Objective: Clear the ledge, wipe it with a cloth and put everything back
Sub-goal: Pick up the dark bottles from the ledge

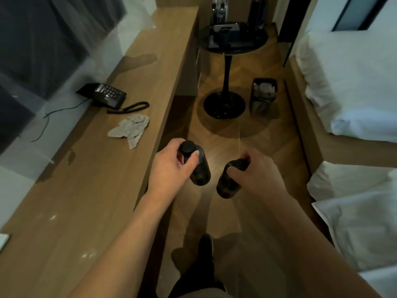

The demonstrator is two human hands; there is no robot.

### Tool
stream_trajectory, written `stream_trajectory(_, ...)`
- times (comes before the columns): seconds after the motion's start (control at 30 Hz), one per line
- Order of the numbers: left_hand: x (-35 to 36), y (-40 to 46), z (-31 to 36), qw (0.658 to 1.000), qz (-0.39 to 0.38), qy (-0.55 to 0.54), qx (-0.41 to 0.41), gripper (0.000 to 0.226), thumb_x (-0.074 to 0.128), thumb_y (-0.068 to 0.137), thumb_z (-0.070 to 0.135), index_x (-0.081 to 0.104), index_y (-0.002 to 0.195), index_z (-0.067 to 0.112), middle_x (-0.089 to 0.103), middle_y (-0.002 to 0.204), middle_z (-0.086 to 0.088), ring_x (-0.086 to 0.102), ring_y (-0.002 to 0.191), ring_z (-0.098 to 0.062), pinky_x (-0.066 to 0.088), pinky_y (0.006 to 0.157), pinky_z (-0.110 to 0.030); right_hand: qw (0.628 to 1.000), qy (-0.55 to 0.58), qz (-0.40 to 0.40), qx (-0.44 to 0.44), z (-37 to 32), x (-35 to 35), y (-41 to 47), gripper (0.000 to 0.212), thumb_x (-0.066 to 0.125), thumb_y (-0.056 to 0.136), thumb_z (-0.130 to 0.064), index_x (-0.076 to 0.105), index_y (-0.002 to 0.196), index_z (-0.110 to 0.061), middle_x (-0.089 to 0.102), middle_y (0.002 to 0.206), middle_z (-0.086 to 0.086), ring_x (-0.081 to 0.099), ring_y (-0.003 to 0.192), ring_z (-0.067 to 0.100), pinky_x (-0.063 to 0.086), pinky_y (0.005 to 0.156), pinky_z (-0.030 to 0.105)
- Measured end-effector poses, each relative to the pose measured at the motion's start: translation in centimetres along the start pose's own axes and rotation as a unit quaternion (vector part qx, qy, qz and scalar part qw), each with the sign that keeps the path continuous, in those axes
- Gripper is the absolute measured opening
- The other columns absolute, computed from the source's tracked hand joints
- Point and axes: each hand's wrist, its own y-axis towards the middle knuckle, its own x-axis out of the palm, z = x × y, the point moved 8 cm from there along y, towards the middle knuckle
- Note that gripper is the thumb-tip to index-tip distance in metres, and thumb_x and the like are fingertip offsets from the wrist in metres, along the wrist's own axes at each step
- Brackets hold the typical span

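Over the floor | left hand (169,168) grips dark bottle (196,164) | right hand (255,171) grips second bottle (229,181)

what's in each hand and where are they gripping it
Left hand grips a dark bottle near its cap; right hand grips a second dark bottle at its top.

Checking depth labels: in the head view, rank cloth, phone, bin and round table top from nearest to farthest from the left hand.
From the left hand:
1. Cloth, on the ledge, just left.
2. Phone, on the ledge beyond the cloth.
3. Bin, on the floor, right; close to the phone's rank.
4. Round table top, farthest ahead.
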Motion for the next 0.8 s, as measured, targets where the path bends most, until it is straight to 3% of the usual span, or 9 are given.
stream_trajectory(0.1,3.0,4.6,0.8,0.999,-0.026,-0.01,0.02,0.029,0.066,0.095,0.037,0.058,0.12,0.026,0.054,0.088,0.024,0.052,0.086,0.019,0.042,0.064,-0.003,1.0,-0.004,0.013,0.017,0.9,-1.5,4.3,0.031,0.074,0.077,-0.045,0.053,0.093,-0.029,0.06,0.085,-0.009,0.06,0.076,0.011,0.058,0.071,0.037)
stream_trajectory(0.23,6.7,12.2,1.2,0.998,-0.046,-0.019,0.027,0.029,0.067,0.094,0.039,0.057,0.119,0.03,0.056,0.088,0.024,0.056,0.078,0.008,0.04,0.061,-0.007,0.999,-0.013,0.033,0.02,1.3,-3.3,11.5,0.03,0.074,0.077,-0.043,0.053,0.091,-0.027,0.06,0.083,-0.009,0.06,0.074,0.011,0.059,0.07,0.037)
stream_trajectory(0.4,9.8,22.2,3.2,0.995,-0.071,-0.043,0.051,0.026,0.068,0.093,0.037,0.055,0.116,0.034,0.059,0.092,0.023,0.056,0.09,0.015,0.046,0.067,-0.003,0.999,-0.021,0.036,0.03,1.0,-5.9,21.2,0.03,0.073,0.077,-0.044,0.053,0.094,-0.03,0.062,0.083,-0.011,0.062,0.074,0.008,0.06,0.069,0.036)
stream_trajectory(0.5,11.5,28.0,4.9,0.993,-0.083,-0.051,0.073,0.025,0.068,0.093,0.039,0.055,0.113,0.033,0.061,0.09,0.02,0.059,0.087,0.009,0.047,0.066,-0.009,0.997,-0.013,0.061,0.037,1.0,-8.2,26.3,0.029,0.073,0.076,-0.045,0.053,0.093,-0.032,0.061,0.083,-0.011,0.061,0.074,0.008,0.059,0.068,0.035)
stream_trajectory(0.7,16.1,36.9,8.4,0.988,-0.101,-0.063,0.098,0.021,0.068,0.095,0.033,0.055,0.112,0.03,0.061,0.084,0.011,0.061,0.08,-0.003,0.052,0.066,-0.018,0.995,0.009,0.082,0.058,2.9,-12.7,34.5,0.028,0.073,0.077,-0.044,0.054,0.092,-0.029,0.061,0.084,-0.01,0.059,0.073,0.009,0.055,0.063,0.031)
stream_trajectory(0.8,19.1,41.3,9.4,0.988,-0.113,-0.068,0.086,0.022,0.067,0.095,0.032,0.056,0.113,0.029,0.061,0.085,0.011,0.061,0.081,0.001,0.05,0.065,-0.012,0.995,0.016,0.074,0.058,4.4,-14.1,39.3,0.028,0.074,0.078,-0.042,0.052,0.09,-0.028,0.06,0.082,-0.01,0.058,0.071,0.008,0.043,0.056,0.022)
